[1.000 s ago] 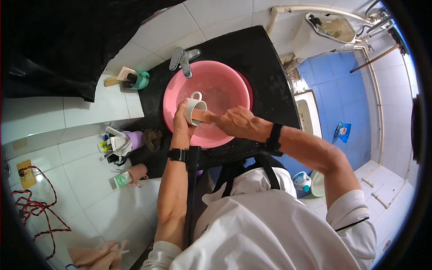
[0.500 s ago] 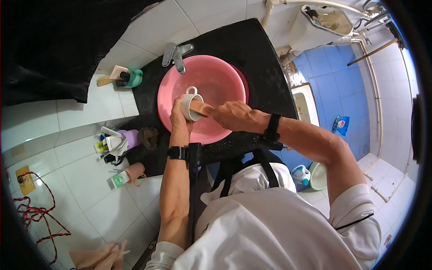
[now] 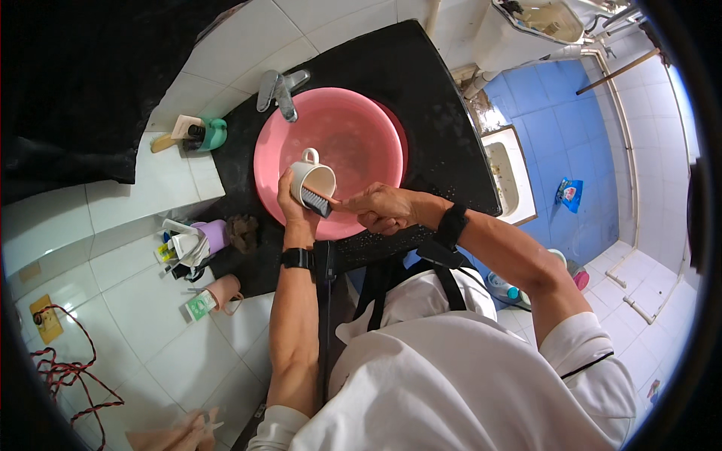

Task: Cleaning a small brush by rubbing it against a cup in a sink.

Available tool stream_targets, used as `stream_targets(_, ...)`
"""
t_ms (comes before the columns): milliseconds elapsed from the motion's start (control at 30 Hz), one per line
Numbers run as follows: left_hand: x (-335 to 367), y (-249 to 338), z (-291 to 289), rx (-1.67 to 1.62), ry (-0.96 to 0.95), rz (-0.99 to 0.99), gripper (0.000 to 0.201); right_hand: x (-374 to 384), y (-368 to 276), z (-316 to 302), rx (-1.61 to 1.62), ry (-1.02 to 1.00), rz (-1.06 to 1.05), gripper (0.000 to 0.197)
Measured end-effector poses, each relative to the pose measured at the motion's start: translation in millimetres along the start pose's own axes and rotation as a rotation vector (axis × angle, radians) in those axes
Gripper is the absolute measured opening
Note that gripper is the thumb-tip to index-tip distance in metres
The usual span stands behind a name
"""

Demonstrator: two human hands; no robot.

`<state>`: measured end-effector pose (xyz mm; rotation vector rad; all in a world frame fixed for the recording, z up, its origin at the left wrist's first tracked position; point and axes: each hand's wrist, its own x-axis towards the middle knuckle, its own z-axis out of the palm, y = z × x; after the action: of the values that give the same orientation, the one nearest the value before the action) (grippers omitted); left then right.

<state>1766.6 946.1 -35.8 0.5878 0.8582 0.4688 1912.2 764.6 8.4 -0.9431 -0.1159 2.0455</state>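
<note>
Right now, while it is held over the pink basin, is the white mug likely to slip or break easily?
The mug looks glazed, so it is probably stiff, breakable and slippery if wet. The left hand wraps its side over the basin, so a drop would likely be short. The right hand presses a brush against it, which may push it.

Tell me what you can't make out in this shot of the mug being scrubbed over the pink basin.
Head view, the only one:
- Brush: its handle is hidden inside the right hand.
- White mug: its near side is covered by the left hand; any dirt inside is too small to tell.
- Pink basin: whether it holds water is unclear.
- Tap: whether it runs is not visible.
</note>
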Motion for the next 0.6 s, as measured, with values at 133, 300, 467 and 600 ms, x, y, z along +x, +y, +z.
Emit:
stream_targets(133, 5.3, 10.6, -8.5, -0.012, -0.056, -0.05, 0.041, -1.7, -7.6, 6.6, -0.103, 0.032, -0.087, 0.029)
stream_targets(300, 1.5, 12.7, -6.7, 0.154, 0.086, -0.168, 0.043, 40.2, 21.9, -17.0, -1.004, 0.153, -1.126, 0.034)
stream_targets(467, -12.1, 13.5, 15.3, 0.21, 0.137, -0.294, 0.053, -3.9, -12.8, 12.8, -1.75, 0.496, -0.547, 0.05)
stream_targets(600, -11.2, 14.7, 20.5, 0.155, 0.118, -0.284, 0.058, -5.0, -7.9, 23.8, -1.581, 0.514, -0.464, 0.041)
